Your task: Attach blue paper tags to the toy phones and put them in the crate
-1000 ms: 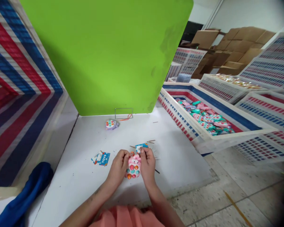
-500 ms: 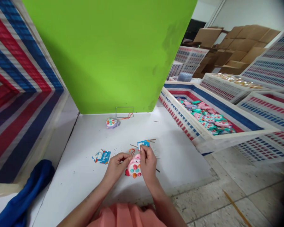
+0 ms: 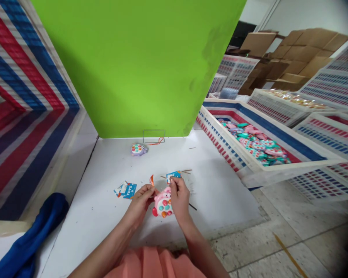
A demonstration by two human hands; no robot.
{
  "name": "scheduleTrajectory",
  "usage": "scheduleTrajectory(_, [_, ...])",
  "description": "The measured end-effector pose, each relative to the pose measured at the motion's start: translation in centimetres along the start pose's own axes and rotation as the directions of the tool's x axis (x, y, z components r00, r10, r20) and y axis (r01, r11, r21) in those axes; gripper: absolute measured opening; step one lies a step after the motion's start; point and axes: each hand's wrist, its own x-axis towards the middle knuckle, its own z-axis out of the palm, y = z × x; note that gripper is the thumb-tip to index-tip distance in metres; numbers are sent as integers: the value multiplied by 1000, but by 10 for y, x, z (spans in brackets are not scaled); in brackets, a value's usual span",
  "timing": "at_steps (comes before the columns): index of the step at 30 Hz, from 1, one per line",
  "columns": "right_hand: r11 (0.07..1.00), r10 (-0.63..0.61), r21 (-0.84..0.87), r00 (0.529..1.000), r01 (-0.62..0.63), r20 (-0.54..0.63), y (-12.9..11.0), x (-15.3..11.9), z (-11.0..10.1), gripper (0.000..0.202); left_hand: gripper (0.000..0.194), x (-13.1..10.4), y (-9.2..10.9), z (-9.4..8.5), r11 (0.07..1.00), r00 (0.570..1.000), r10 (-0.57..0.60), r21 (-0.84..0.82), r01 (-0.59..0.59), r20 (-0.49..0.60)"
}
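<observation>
A pink animal-shaped toy [image 3: 161, 207] with a white face of coloured round bumps is between my hands, just above the white table. My left hand [image 3: 140, 200] is closed in a pinch on an orange cord [image 3: 152, 180], whose loop sticks up above the fingertips beside the toy. With thumb and forefinger, my right hand [image 3: 180, 197] pinches a blue and white printed card [image 3: 174, 175]. Its palm side covers the toy's right part, so I cannot tell how firmly it grips the toy.
Loose blue "TOYS" cards [image 3: 129, 190] lie to the left. Further back are a purple toy [image 3: 138, 149] and a wire frame with orange cords [image 3: 154, 136], before a green board [image 3: 145, 69]. At right stands a crate [image 3: 246, 170] of toys. Blue cloth [image 3: 43, 227] hangs at left.
My left hand has drawn slightly left, and the orange cord now stands up from its fingertips. The card and my right hand have shifted a little left.
</observation>
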Motion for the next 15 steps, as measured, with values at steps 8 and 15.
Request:
scheduleTrajectory(8, [997,54,44,995,-58,89,6,-5,5,19,26,3,-8,1,982,994,-101,-163,94,-37])
scheduleTrajectory(15, [989,126,68,989,-131,71,11,-8,5,21,31,2,-12,12,996,993,-23,-90,13,-114])
